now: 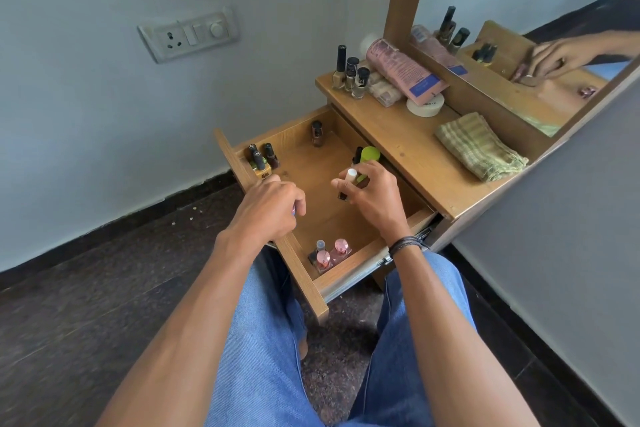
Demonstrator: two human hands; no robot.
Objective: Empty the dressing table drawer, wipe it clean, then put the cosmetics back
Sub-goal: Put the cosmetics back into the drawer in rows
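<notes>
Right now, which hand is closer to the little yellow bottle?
Left. The left hand is just beside the yellow bottle by the drawer front; the right hand is across the drawer, holding a green tube.

No legible text or labels

Single head view, high, looking steeply down, close over open drawer
</notes>
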